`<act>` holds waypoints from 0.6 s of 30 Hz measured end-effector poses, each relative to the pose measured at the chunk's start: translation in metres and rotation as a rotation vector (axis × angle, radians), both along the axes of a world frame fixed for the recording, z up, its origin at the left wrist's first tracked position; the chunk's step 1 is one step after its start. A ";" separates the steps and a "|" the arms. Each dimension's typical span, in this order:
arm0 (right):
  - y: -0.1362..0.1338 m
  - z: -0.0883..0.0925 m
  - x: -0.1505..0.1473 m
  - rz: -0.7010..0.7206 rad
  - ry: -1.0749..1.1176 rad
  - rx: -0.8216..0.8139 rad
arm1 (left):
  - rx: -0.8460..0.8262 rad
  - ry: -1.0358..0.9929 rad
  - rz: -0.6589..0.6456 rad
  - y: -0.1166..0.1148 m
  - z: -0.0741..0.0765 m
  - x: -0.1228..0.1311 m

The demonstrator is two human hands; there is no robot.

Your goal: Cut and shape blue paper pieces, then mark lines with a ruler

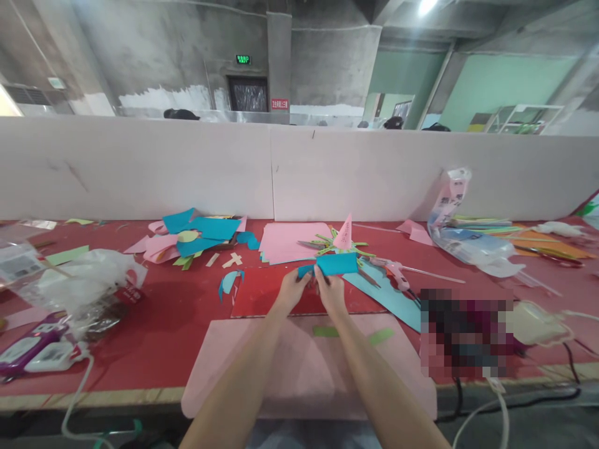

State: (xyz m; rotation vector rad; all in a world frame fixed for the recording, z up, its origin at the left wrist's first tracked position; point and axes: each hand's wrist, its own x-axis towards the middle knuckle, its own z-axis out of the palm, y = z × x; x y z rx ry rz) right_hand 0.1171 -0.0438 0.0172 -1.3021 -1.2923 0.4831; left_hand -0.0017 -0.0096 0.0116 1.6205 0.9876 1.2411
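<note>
Both hands pinch a strip of blue paper (337,264) just above a red board (266,290). My left hand (296,287) is closed on the strip's short left end. My right hand (328,288) grips it near the middle, with the longer part sticking out to the right. Beyond the hands stands a pink paper cone (344,234) amid green and yellow strips. Behind them lies a stack of pink paper (294,242). To the right of my right hand, a pale blue sheet (386,293) runs under a pink glue gun (397,274).
A pink mat (299,368) lies at the table's front edge. Blue and pink paper scraps (206,231) are heaped at the back left. A plastic bag (100,277) and a purple device (30,346) sit left. A clear packet (468,246) stands right, before a white partition (196,168).
</note>
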 end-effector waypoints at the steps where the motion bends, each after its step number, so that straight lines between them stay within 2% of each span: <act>1: -0.001 0.001 -0.001 0.031 0.034 -0.021 | -0.013 -0.010 -0.008 0.000 0.001 -0.001; 6: -0.002 0.004 -0.003 0.166 0.229 -0.113 | -0.073 -0.054 -0.072 0.000 0.008 -0.004; 13: 0.002 -0.001 -0.001 0.175 0.272 -0.127 | -0.092 -0.070 -0.079 -0.003 0.011 -0.004; 18: 0.004 0.000 0.008 0.119 0.296 -0.081 | -0.086 -0.045 -0.092 -0.005 0.012 -0.005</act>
